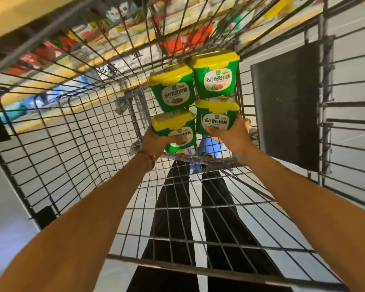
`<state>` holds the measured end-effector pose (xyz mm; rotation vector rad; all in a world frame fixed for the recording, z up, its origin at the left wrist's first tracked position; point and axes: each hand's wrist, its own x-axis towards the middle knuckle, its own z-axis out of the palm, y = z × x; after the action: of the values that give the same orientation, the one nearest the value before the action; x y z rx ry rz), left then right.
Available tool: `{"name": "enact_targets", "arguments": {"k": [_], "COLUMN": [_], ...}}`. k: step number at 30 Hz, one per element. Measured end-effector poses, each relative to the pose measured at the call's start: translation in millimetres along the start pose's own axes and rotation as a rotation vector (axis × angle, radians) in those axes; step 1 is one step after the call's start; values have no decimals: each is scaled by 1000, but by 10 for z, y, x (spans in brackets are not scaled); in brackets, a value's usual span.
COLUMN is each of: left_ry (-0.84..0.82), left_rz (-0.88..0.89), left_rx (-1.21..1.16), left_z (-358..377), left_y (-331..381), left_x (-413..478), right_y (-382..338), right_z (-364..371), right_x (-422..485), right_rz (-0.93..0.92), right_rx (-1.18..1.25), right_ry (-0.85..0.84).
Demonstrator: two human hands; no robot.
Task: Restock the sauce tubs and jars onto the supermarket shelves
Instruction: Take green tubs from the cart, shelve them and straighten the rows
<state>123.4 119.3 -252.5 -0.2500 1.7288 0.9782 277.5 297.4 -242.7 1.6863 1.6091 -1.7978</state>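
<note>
Above wire trolley (198, 269), grey floor (9, 207) | left hand (156, 142) grips left tub stack (172, 93) | right hand (232, 133) grips right tub stack (216, 81)

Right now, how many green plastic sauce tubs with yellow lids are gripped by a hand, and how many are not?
Gripped green tubs, one in the left hand, one in the right hand: 2
Ungripped green tubs: 2
Total: 4

A wire trolley (72, 133) holds four green sauce tubs (173, 95), stacked two high, side by side.
</note>
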Motion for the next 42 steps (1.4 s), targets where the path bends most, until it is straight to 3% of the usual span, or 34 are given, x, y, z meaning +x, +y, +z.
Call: {"name": "enact_targets", "arguments": {"k": [10,18,26,34,42], "left_ry": [2,-118,-62,-72,-15], "left_rz": [2,67,81,138,255], "left_rx": [25,2,19,72,-38], "left_z": [-63,-154,-213,-475,-700], "left_y": [60,94,66,229,367], "left_x": [79,48,-97,-795,-1759], "right_y": [-105,-40,-66,-374,-763], "right_z": [-94,8,36,-45,-200], "right_x": [120,106,-75,-787,-1624], "right_rz": [33,109,169,123,-85], "right_rx": [213,270,246,130,83], "right_ry": [-199,-264,-122,-135,-239]}}
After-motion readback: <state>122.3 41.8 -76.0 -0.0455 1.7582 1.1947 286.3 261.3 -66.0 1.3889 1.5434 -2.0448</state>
